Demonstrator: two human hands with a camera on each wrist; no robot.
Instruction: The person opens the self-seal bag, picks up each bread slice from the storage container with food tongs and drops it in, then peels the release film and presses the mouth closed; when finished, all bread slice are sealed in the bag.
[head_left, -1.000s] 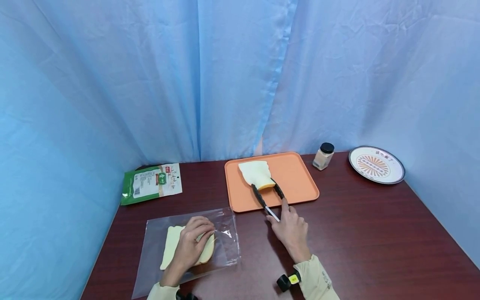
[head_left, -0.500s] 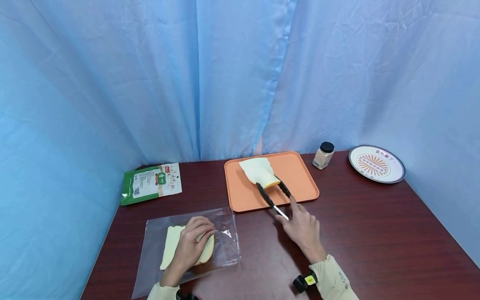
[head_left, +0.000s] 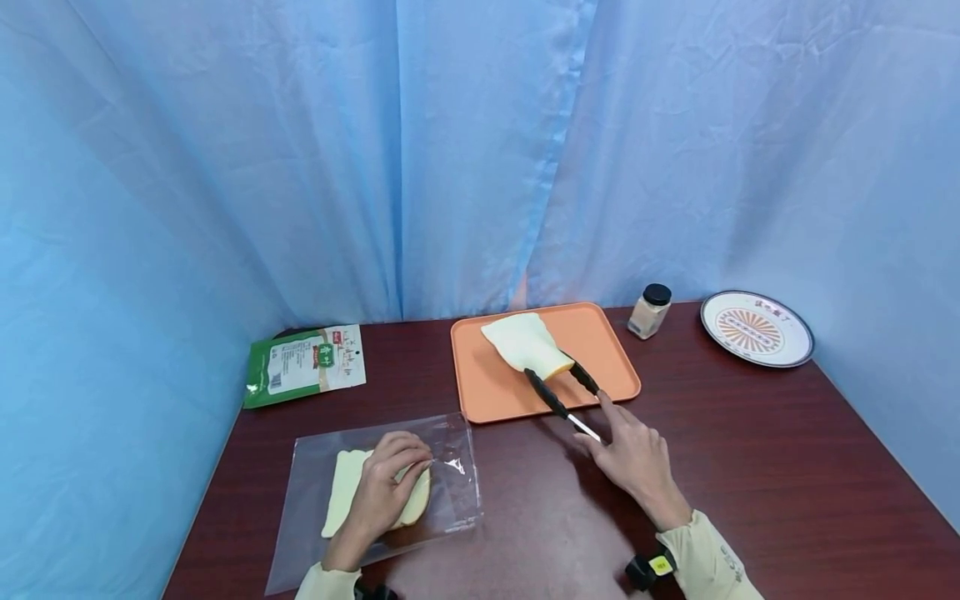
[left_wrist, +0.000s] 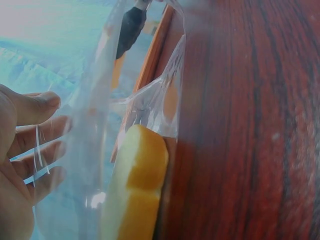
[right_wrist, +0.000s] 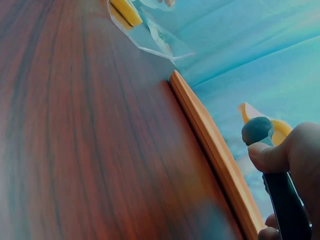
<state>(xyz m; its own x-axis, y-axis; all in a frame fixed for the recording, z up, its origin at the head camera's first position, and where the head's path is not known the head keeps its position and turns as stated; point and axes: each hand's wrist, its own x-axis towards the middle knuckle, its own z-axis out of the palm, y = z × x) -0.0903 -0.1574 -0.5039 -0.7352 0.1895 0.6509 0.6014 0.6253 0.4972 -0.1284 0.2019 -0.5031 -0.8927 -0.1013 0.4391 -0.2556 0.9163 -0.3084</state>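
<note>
My left hand (head_left: 386, 487) pinches the film of a clear plastic bag (head_left: 311, 475) lying on the table at lower left. Inside the bag is a slice of bread (head_left: 345, 487), partly covered by that hand; its brown crust (left_wrist: 145, 185) shows through the film in the left wrist view. My right hand (head_left: 637, 458) grips a pair of tongs (head_left: 547, 393) with black ends. Between the tong ends a second bread slice (head_left: 525, 342) is squeezed, bowed along its near edge, over the orange tray (head_left: 600, 358). In the right wrist view my thumb (right_wrist: 270, 157) lies along the tongs.
A green and white packet (head_left: 303, 367) lies at the back left. Right of the tray stands a small jar (head_left: 648, 312) with a black lid. A patterned plate (head_left: 757, 329) sits at the back right, near the blue curtain (head_left: 480, 167) behind the table.
My right hand has moved rightward with the tongs, drawing the near edge of the squeezed bread slice to the right. The left hand and the bag have stayed in place.
</note>
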